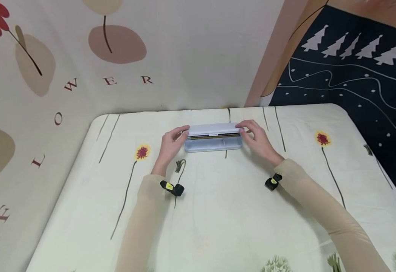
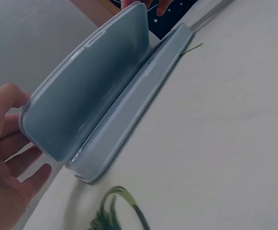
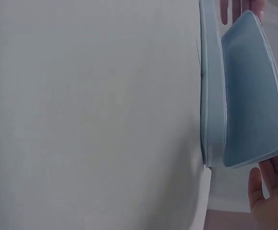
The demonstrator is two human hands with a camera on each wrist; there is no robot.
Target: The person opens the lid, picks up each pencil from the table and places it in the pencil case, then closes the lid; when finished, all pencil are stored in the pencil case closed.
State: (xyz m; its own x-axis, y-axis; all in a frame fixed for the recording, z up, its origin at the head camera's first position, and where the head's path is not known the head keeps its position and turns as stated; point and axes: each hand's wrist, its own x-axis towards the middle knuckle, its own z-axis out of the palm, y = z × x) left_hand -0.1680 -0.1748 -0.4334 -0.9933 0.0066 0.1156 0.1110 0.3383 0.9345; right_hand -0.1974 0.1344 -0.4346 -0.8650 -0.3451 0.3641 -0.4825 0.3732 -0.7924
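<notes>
A pale blue pencil case (image 1: pixel 213 143) lies lengthwise near the far edge of the table, its lid (image 2: pixel 91 81) raised at a slant over the tray. A divider shows toward the tray's right end, and thin dark and brownish long items (image 1: pixel 213 136) run along beneath the lid. At the lid's left end my left hand (image 1: pixel 172 143) holds the edge, with some fingers behind it in the left wrist view. My right hand (image 1: pixel 257 139) grips the lid's right end, fingers at the corner (image 3: pixel 272 175).
A white cloth printed with flowers (image 1: pixel 218 211) covers the table. Behind it hangs a pale curtain-like backdrop (image 1: pixel 201 56) with letters, and a dark cloth with printed trees (image 1: pixel 351 75) is at the right. Each wrist wears a small black camera (image 1: pixel 175 189).
</notes>
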